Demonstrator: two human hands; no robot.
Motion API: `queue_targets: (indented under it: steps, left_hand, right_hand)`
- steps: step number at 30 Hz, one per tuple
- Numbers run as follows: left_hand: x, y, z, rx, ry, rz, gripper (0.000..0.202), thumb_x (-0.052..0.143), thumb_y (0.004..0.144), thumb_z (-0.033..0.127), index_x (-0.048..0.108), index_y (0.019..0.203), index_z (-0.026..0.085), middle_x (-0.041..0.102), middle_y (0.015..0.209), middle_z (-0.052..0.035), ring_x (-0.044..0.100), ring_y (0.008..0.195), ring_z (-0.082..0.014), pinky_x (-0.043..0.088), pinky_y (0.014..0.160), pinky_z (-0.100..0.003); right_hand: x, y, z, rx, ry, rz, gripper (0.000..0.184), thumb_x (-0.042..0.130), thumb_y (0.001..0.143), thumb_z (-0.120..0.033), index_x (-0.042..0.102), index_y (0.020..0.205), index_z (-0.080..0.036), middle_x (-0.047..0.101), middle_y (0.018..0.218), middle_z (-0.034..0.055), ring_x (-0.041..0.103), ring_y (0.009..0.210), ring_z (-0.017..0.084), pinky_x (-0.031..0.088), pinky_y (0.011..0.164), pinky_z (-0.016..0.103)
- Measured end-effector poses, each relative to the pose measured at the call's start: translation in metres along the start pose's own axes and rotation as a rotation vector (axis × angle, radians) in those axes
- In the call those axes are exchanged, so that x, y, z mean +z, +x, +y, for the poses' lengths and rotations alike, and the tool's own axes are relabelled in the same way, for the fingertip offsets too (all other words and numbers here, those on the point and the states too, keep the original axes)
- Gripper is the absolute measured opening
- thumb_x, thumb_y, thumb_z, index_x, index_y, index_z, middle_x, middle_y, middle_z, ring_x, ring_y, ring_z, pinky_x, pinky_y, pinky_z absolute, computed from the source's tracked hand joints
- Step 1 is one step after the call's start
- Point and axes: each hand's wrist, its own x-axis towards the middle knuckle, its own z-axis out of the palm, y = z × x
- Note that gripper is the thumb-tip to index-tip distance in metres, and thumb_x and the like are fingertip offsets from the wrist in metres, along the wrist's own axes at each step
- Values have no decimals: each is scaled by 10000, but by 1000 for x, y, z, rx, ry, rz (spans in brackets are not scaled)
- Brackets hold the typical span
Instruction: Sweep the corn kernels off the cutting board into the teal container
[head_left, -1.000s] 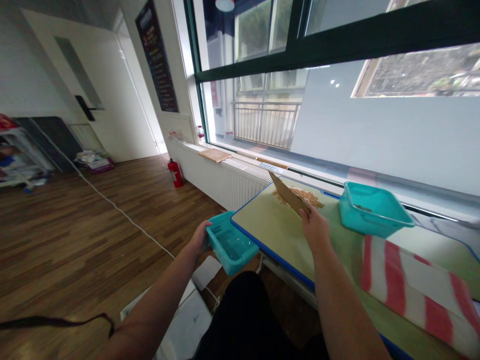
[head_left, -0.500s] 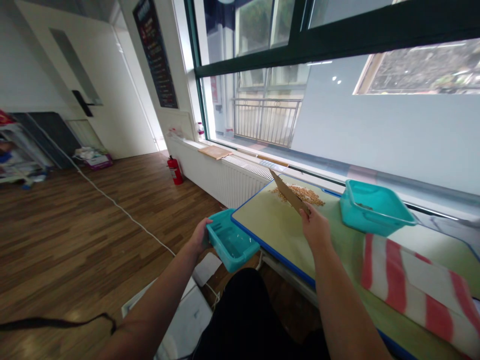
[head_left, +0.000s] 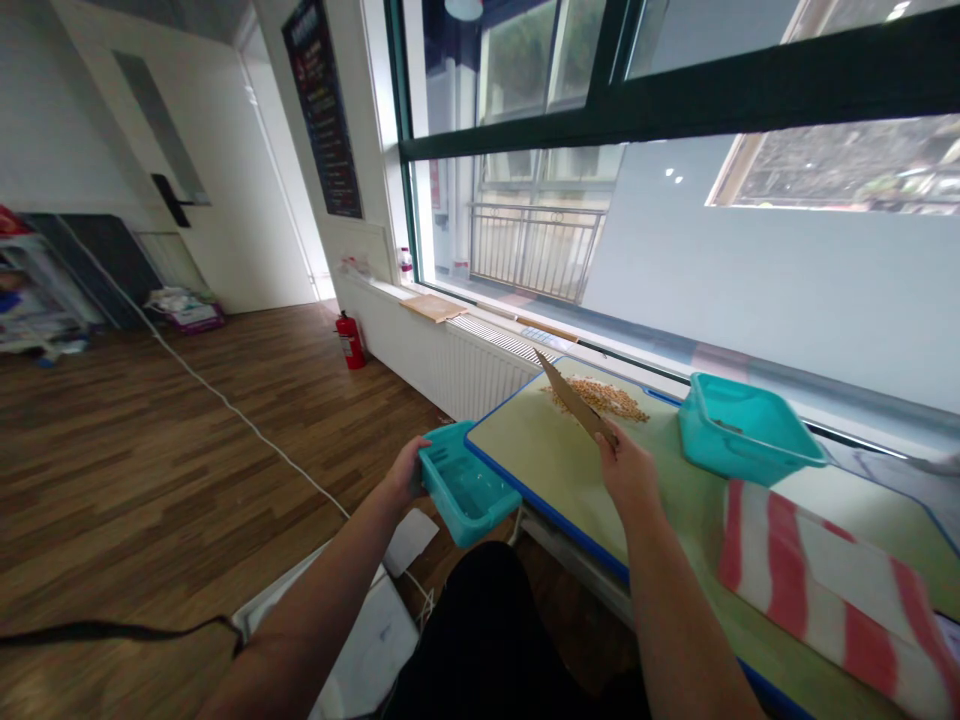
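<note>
Head view: my left hand (head_left: 405, 472) grips the near end of a teal basket (head_left: 466, 486), held just off the table's blue edge (head_left: 540, 505). My right hand (head_left: 630, 470) pinches a cardboard strip (head_left: 574, 399), tilted, its far end at a pile of grain (head_left: 604, 397) on the tabletop. Another teal basket (head_left: 742, 432) sits beyond, near a red-striped cloth (head_left: 825, 580).

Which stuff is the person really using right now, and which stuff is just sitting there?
In use:
left hand holding a teal basket at the table edge
right hand holding a cardboard piece
pile of grains

Just sitting there:
second teal basket
striped cloth
fire extinguisher
</note>
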Motion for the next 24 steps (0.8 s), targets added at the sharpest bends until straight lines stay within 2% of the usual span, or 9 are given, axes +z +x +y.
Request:
queue_targets:
  steps: [7,18,24]
  left_hand:
    - [1,-2,2,16,36,14,284,500,763,404,635,847,169,681,755,-93,630,632,-255,502,589,-378]
    - [1,-8,3,25,14,-41,274,501,771,385,636,863,165,662,723,-73,607,582,-234,486,583,-357]
    - [3,-8,3,12,-16,-43,265,505,772,373,637,861,162,647,665,-66,606,564,-234,497,583,-359]
  right_hand:
    - [-2,-8,-5,-33,33,-27,454,429,872,-382,675,1190,-169,747,873,116,689,756,248,484,665,322]
    - [-12,-33,-11,-108,-5,-64,437,403,885,-403,687,1165,-223,751,878,84,686,726,227,485,643,309]
    - [-17,-41,-17,-90,11,-83,442,408,890,-423,686,1159,-209,749,871,93,696,749,240,494,665,316]
